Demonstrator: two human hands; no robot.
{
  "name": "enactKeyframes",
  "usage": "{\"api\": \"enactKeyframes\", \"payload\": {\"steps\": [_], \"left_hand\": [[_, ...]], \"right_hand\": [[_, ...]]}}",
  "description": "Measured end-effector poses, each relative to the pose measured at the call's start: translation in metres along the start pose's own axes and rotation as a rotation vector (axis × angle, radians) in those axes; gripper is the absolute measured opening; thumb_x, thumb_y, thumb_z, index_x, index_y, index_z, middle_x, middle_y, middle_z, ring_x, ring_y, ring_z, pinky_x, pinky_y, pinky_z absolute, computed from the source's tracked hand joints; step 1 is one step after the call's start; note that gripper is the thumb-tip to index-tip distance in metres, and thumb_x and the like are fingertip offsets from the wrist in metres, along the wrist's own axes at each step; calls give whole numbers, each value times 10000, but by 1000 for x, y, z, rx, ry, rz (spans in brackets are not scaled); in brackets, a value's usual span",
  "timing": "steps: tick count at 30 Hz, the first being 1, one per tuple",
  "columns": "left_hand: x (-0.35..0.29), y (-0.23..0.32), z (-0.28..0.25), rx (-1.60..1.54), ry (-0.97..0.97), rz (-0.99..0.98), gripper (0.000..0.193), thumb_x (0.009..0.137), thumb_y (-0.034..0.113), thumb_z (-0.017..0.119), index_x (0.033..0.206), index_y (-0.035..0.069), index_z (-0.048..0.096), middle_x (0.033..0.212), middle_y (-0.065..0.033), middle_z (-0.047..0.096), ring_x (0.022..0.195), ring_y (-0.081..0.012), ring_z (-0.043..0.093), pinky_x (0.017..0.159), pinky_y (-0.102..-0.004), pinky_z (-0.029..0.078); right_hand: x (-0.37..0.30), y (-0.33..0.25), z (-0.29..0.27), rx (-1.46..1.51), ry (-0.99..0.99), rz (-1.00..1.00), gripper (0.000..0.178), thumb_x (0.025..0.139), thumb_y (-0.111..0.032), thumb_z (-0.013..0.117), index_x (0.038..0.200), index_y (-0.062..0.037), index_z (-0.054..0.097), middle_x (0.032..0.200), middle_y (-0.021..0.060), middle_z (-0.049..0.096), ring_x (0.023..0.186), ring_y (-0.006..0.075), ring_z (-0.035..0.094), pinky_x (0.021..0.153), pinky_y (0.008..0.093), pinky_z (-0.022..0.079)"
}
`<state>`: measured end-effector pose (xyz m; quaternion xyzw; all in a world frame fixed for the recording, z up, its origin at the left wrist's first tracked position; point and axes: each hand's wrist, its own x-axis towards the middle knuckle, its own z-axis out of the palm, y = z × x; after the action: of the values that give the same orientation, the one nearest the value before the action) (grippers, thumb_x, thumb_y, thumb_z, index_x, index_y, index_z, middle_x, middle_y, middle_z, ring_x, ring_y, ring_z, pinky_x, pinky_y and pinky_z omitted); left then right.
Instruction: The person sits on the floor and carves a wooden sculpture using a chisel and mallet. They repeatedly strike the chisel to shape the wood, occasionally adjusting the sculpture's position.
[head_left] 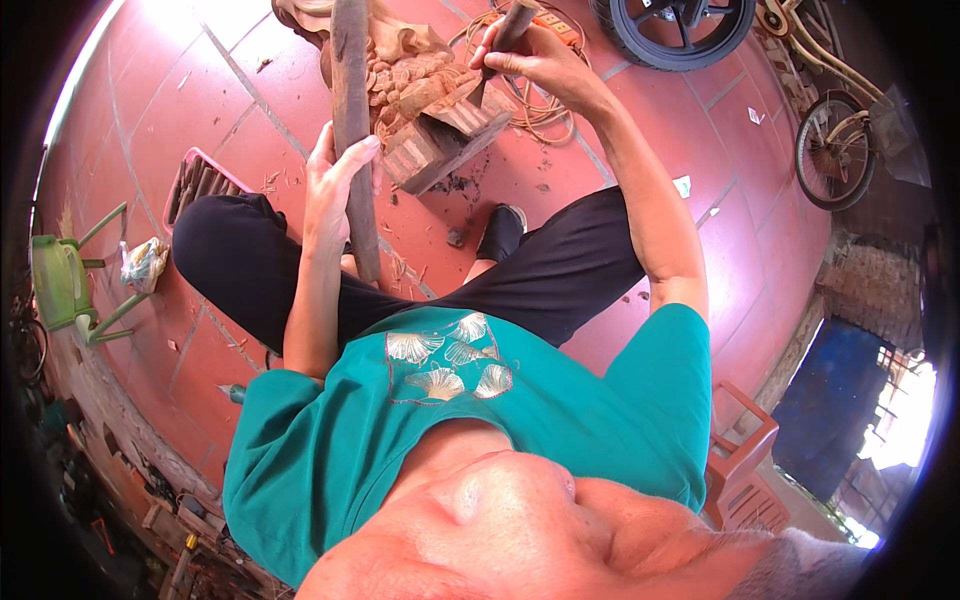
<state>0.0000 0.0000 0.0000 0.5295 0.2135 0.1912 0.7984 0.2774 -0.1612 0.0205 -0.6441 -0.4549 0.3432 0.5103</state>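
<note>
A carved wooden block lies on the tiled floor in front of me, with knobbly relief on its far part and stepped flat cuts on its near end. My right hand grips a chisel, its dark blade pointing down onto the near end of the carving. Whether the tip bites into the wood I cannot tell. In my left hand is a long, dark wooden stick, thumb across its front, fingers partly hidden behind it. The stick stands just left of the carving and overlaps part of it.
A pink tray of tools and a green stool stand to the left. An orange power strip with coiled cord lies behind the carving. Right of it are a black wheel and a bicycle wheel. Wood chips litter the floor.
</note>
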Motion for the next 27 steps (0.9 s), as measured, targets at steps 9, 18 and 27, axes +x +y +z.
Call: {"api": "enactKeyframes", "payload": {"steps": [9, 18, 27], "left_hand": [[-1, 3, 2, 80, -32, 4, 404, 931, 126, 698, 1278, 16, 525, 829, -22, 596, 597, -102, 579, 527, -248, 464], [-10, 66, 26, 286, -207, 95, 787, 934, 110, 655, 1601, 38, 242, 808, -76, 615, 562, -121, 581, 513, -257, 478], [37, 157, 76, 784, -440, 228, 745, 903, 234, 678, 1571, 102, 378, 1079, -67, 548, 824, -124, 547, 695, -272, 464]], "right_hand": [[-5, -1, 1, 11, 52, -58, 167, 990, -138, 663, 1106, -22, 632, 1041, 91, 721, 997, 167, 697, 889, 317, 567], [-1, 13, -1, 147, 41, -70, 209, 971, -136, 684, 1112, 11, 644, 1037, 99, 715, 987, 185, 700, 926, 341, 573], [-4, 16, -2, 149, 85, -33, 165, 978, -134, 682, 1095, -33, 625, 1093, 91, 696, 1036, 177, 685, 929, 338, 586]]}}
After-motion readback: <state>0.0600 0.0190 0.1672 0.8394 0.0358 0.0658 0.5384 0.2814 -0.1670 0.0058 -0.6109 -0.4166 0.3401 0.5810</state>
